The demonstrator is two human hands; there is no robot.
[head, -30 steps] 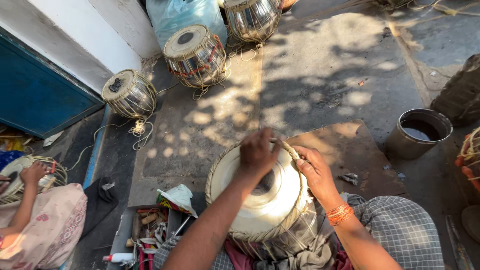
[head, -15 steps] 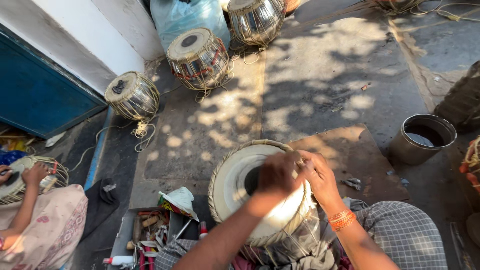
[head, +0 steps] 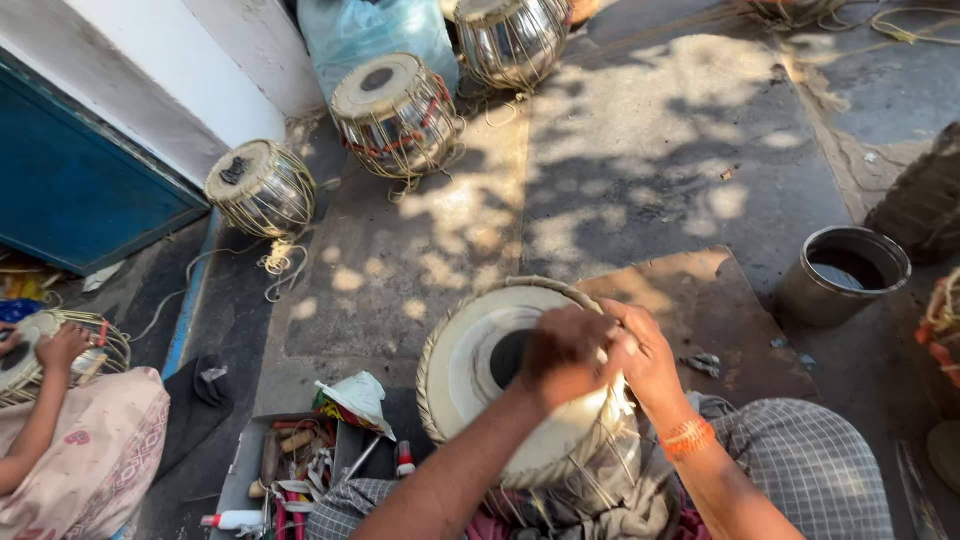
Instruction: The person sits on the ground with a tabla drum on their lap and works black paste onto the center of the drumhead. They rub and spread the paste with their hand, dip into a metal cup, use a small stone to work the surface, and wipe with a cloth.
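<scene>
White drum (head: 470,370) w/ black centre, tilted on lap; left hand (head: 562,352), right hand (head: 645,352) grip unclear.

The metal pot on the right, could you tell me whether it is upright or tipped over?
Upright. The metal pot stands on the ground, its round mouth facing up and its dark inside visible.

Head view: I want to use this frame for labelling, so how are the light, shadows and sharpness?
Head view: hard sun throws dappled shadows over the pavement; the left hand and right hand are motion-blurred over the white drum, whose lit side glares; the metal pot and the standing drums stay sharp; wide-angle bending shows at the edges.
</scene>
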